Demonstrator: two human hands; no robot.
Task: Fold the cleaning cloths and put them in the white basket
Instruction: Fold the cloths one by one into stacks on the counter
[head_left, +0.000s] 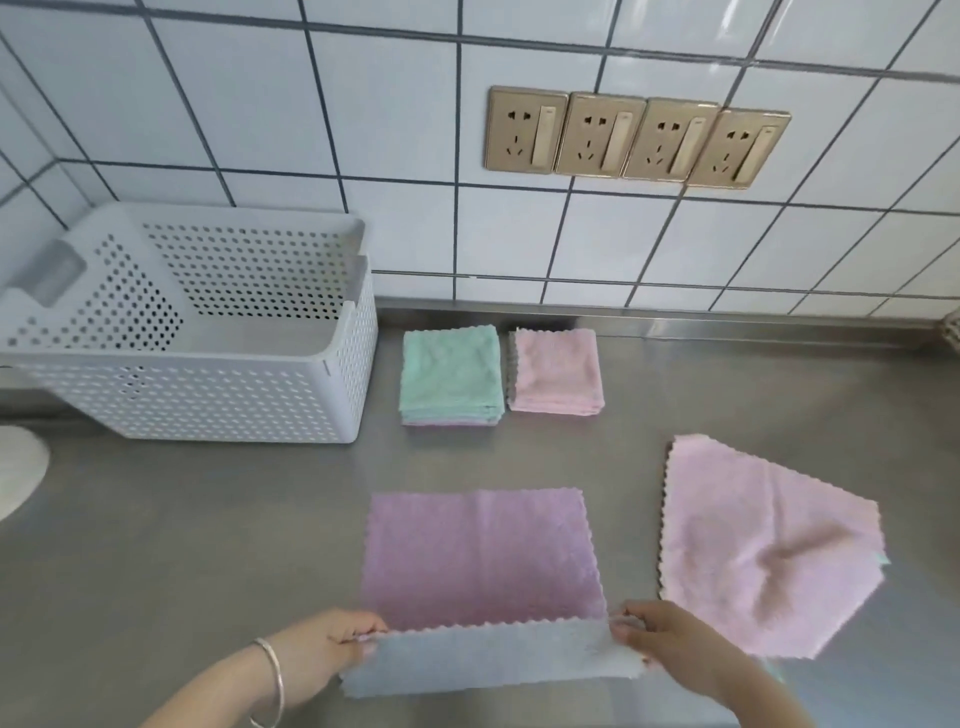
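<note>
Both hands pinch the near corners of a purple cloth (480, 561) spread on the steel tabletop (208, 545): left hand (324, 654) at the near-left corner, right hand (670, 647) at the near-right, each grip closed on the near edge turned over to show its grey underside. One pink cloth (763, 545) lies unfolded to the right. Two folded stacks sit by the wall, a green-topped stack (451, 376) and a pink stack (557, 371). Left of them, the white basket (208, 395) shows only bare floor.
</note>
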